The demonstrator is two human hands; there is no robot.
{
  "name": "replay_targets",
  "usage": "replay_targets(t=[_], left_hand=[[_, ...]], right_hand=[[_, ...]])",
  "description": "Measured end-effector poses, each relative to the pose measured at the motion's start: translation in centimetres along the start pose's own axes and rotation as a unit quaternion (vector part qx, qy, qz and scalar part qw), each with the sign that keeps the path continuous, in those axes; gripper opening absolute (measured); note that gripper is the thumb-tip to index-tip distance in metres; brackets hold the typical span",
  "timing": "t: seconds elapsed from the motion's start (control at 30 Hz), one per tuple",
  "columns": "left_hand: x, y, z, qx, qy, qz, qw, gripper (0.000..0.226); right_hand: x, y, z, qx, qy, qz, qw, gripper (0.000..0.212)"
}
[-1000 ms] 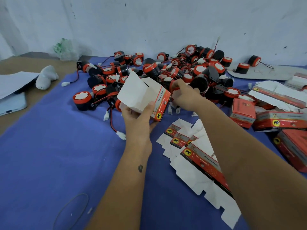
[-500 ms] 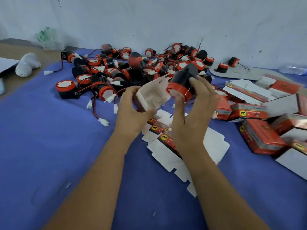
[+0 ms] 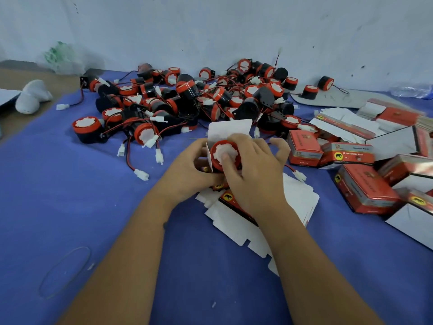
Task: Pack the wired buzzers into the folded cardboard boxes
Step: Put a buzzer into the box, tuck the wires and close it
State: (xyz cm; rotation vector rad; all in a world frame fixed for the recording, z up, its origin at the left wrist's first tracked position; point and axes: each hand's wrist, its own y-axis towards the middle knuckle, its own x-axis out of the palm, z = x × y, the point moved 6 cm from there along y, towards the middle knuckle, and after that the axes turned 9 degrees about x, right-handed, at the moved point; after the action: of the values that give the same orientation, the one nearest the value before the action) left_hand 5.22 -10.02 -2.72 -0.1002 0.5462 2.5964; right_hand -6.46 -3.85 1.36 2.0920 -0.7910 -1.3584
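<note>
My left hand (image 3: pixel 187 171) grips a small folded cardboard box (image 3: pixel 230 129) from its left side, the white top flap standing open. A black buzzer with a red rim and white face (image 3: pixel 219 152) sits in the box mouth. My right hand (image 3: pixel 256 177) curls over it, thumb pressing on the white face. A red-black wire with a white connector (image 3: pixel 300 176) trails out to the right of that hand. The pile of loose wired buzzers (image 3: pixel 187 102) lies just behind the hands.
Flat unfolded box blanks (image 3: pixel 236 221) lie under my wrists. Red closed boxes (image 3: pixel 304 150) and more boxes (image 3: pixel 365 191) crowd the right side. A rubber band (image 3: pixel 65 270) lies front left on the blue cloth. A white object (image 3: pixel 32 97) sits far left; the wall stands behind.
The buzzer, held above the box half a second ago, now sits in the box mouth. Both hands have come down toward the cloth and closed together around the box.
</note>
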Motion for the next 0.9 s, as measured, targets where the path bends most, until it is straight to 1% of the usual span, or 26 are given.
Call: replay_targets(t=[0.03,0.17,0.27,0.33,0.4,0.47,0.53,0.6,0.63,0.67,0.7,0.73,0.77,0.8,0.83,0.87,0.9], left_hand=[[0.1,0.0,-0.1,0.0,0.001,-0.002,1.0,0.064],[0.2,0.0,-0.3,-0.001,0.016,-0.004,1.0,0.065],[0.0,0.1,-0.5,-0.002,0.037,0.002,0.999,0.065],[0.0,0.2,-0.8,-0.005,0.04,0.007,0.999,0.065],[0.0,0.3,-1.1,-0.009,0.04,0.014,0.999,0.065],[0.0,0.2,-1.3,-0.008,0.05,0.024,0.998,0.062],[0.1,0.2,-1.2,0.0,0.064,0.044,0.997,0.054],[-0.2,0.2,-1.0,-0.003,0.084,0.081,0.993,0.051],[-0.4,0.1,-0.9,-0.01,0.09,0.105,0.99,0.052],[-0.7,0.1,-0.8,-0.015,0.093,0.131,0.987,0.053],[-1.0,0.0,-0.7,-0.016,0.095,0.154,0.983,0.056],[-1.3,-0.1,-0.7,-0.014,0.098,0.175,0.98,0.058],[-1.5,-0.1,-0.6,-0.011,0.105,0.19,0.976,0.059],[-1.7,-0.1,-0.5,-0.009,0.114,0.198,0.974,0.06],[-1.7,-0.2,-0.5,-0.009,0.118,0.199,0.973,0.06],[-1.7,-0.1,-0.5,-0.009,0.117,0.196,0.973,0.06],[-1.7,-0.1,-0.5,-0.009,0.113,0.189,0.975,0.061]], right_hand=[[0.0,0.0,0.1,-0.004,-0.01,0.006,1.0,0.021],[-0.6,-0.1,-0.1,-0.03,-0.068,0.069,0.995,0.019],[-0.9,-0.4,-0.6,-0.057,-0.076,0.102,0.99,0.015],[-0.9,-0.5,-0.7,-0.058,-0.074,0.095,0.991,0.023],[-0.7,-0.6,-0.7,-0.049,-0.075,0.081,0.993,0.025],[-0.6,-0.7,-0.6,-0.039,-0.066,0.073,0.994,0.021],[-0.8,-0.8,-0.6,-0.022,-0.026,0.075,0.997,0.016],[-1.3,-0.7,-0.4,0.025,0.05,0.092,0.994,0.015],[-1.6,-0.6,-0.1,0.068,0.101,0.098,0.988,0.015],[-1.5,-0.5,0.4,0.122,0.149,0.083,0.978,0.018],[-0.8,-0.5,0.9,0.176,0.173,0.041,0.968,0.025],[0.2,-0.6,1.4,0.22,0.163,-0.018,0.961,0.032],[1.0,-0.8,2.0,0.254,0.126,-0.071,0.956,0.036],[1.6,-1.0,2.5,0.282,0.094,-0.109,0.949,0.034],[2.0,-1.1,3.1,0.311,0.088,-0.122,0.938,0.028],[2.0,-1.1,3.6,0.354,0.127,-0.114,0.92,0.023],[1.9,-1.1,4.1,0.407,0.208,-0.082,0.886,0.028]])
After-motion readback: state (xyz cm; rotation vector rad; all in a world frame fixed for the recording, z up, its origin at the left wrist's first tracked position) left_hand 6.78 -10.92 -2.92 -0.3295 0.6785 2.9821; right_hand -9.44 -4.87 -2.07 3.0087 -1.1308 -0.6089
